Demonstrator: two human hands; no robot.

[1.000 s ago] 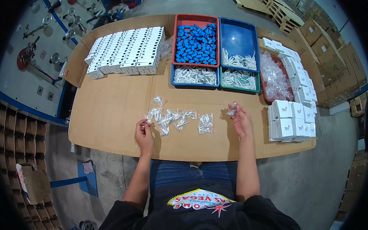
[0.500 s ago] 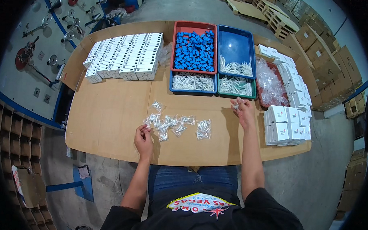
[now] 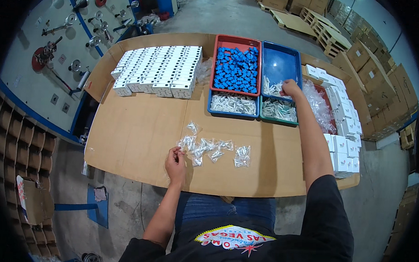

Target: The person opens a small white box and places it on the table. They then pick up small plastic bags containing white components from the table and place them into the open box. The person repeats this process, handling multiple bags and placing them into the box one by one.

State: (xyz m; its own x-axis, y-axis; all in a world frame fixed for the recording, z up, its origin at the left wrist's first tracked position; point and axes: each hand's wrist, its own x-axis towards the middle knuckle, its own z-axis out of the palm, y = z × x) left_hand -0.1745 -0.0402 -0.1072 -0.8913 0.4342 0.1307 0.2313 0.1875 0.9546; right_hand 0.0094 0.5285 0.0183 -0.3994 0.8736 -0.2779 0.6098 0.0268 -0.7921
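Note:
My right hand [image 3: 291, 89] reaches over the front of the upper blue tray [image 3: 281, 55]. Its curled fingertips are down at the small white plastic pieces [image 3: 271, 87] there, hiding what they grip. Low on the table, my left hand [image 3: 175, 164] is closed in a pinch; whatever it holds is too small to make out. Beside it lies a group of small clear bags [image 3: 207, 145] filled with whitish pieces. One more filled bag [image 3: 242, 156] sits apart to the right.
A red tray [image 3: 213, 62] of blue parts stands left of the blue one. In front are a lower blue tray [image 3: 210, 111] and a green tray [image 3: 279, 121], both with small pieces. White boxes [image 3: 158, 69] fill the back left; others [image 3: 340, 149] flank clear plastic bags [image 3: 317, 104] at right.
My right hand has moved from above the table up and forward to the pieces in the upper blue tray. My left hand stays pinched beside the bags. The whole view has shifted slightly.

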